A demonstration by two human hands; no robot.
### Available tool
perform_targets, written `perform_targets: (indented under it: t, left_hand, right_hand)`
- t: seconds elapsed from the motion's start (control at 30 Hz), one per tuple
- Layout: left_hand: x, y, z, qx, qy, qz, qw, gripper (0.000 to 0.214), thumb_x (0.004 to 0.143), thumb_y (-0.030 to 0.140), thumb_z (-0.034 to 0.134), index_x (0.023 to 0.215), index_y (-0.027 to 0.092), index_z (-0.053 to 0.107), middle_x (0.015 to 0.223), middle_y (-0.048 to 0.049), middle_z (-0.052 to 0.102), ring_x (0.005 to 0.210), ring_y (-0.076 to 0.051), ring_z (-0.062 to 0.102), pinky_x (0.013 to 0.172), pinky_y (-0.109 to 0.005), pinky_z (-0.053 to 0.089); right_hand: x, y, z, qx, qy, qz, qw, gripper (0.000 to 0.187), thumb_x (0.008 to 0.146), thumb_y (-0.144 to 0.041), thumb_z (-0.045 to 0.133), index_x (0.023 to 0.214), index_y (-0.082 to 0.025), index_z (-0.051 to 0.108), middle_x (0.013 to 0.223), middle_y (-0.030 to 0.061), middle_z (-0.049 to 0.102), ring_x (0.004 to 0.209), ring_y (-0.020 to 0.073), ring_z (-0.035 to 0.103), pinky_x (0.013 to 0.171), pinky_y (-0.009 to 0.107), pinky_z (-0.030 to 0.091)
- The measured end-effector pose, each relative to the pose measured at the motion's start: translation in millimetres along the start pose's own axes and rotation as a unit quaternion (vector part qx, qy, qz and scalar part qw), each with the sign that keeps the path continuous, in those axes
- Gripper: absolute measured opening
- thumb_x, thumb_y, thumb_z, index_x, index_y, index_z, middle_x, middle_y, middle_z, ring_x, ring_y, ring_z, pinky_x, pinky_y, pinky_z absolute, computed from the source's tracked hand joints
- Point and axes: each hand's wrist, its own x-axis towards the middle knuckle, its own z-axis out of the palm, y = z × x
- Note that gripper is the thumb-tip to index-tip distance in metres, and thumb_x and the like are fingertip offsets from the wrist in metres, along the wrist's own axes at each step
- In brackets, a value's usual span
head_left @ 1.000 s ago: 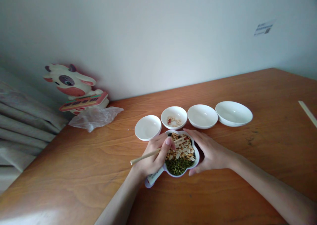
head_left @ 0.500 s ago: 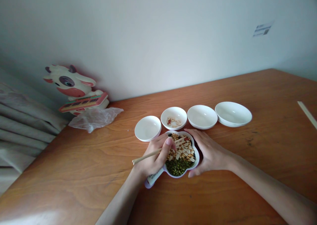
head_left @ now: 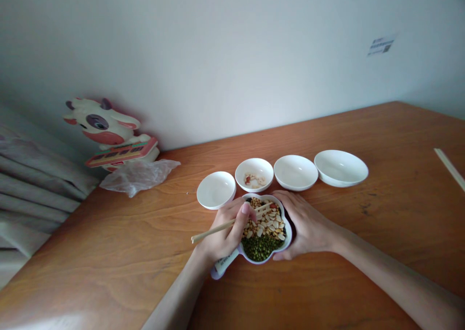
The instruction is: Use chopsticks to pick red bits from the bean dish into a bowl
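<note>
1. White wall (head_left: 232,63) behind the table, with a small paper label (head_left: 381,46) at upper right
2. Grey curtain (head_left: 32,189) in folds at left
3. Cow-shaped cutout (head_left: 100,129) against the wall
4. Wooden table (head_left: 109,252) with orange-brown grain
5. Soft daylight, brightest as a pale patch (head_left: 54,322) at the table's near edge

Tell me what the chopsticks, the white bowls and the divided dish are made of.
The chopsticks look like unfinished bamboo or wood: matte, pale straw colour. The white bowls look like glazed ceramic, given their smooth, glossy sheen. The divided dish seems to be moulded plastic or melamine, going by its thin lobed rim, though the look leaves that open.
</note>
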Motion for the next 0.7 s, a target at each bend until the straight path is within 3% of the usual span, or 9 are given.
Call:
perform_targets:
  t: [0.17,0.43,0.7]
  left_hand:
    - [-0.9,-2.1,0.7,0.002,0.001,0.006,1.0,0.058,0.125,0.046,0.032,0.092,0.02,0.072,0.09,-0.0056,0.07,0.083,-0.02,0.065,0.086,-0.034,0.052]
    - [0.6,-1.2,2.0,0.007,-0.001,-0.001,1.0,0.058,0.124,0.047,0.032,0.092,0.02,0.072,0.092,-0.0068,0.073,0.084,-0.021,0.067,0.088,-0.035,0.054]
    - [3.0,3.1,0.3,0.029,-0.024,0.043,0.998,0.057,0.125,0.042,0.031,0.092,0.019,0.072,0.093,-0.0072,0.072,0.089,-0.021,0.068,0.09,-0.034,0.056]
  right_hand:
    - [0.8,-0.8,-2.7,0.012,-0.009,-0.013,1.0,0.135,0.059,-0.069,0.102,0.168,-0.025,0.036,0.152,0.0221,0.061,0.141,0.0509,0.061,0.121,0.069,0.049]
    - [0.2,4.1,-3.2,0.013,-0.013,-0.02,1.0,0.14,0.058,-0.08,0.101,0.17,-0.025,0.036,0.154,0.0236,0.061,0.142,0.0519,0.061,0.12,0.07,0.049]
    - [0.9,2.4,-5.5,0.012,-0.022,-0.02,0.999,0.14,0.059,-0.08,0.101,0.171,-0.027,0.035,0.155,0.0229,0.061,0.143,0.0509,0.061,0.12,0.069,0.049]
